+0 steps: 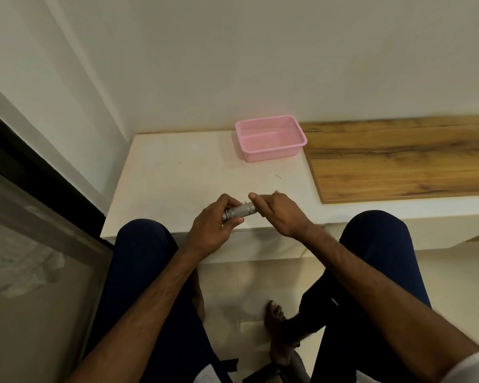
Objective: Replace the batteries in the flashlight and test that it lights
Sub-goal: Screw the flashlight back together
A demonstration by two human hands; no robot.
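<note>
A small silver metal flashlight [239,211] lies level between my two hands, just above the near edge of the white table [177,172]. My left hand [215,228] is closed around its left end, where ridged rings show. My right hand [277,212] grips its right end, thumb on top, and hides that end. No batteries are in sight.
A pink plastic basket [271,138] stands at the back of the white table, near the wall. A wooden board [404,158] covers the surface to the right. My knees in dark trousers sit on both sides below the table edge. A dark-framed glass panel [25,205] runs along the left.
</note>
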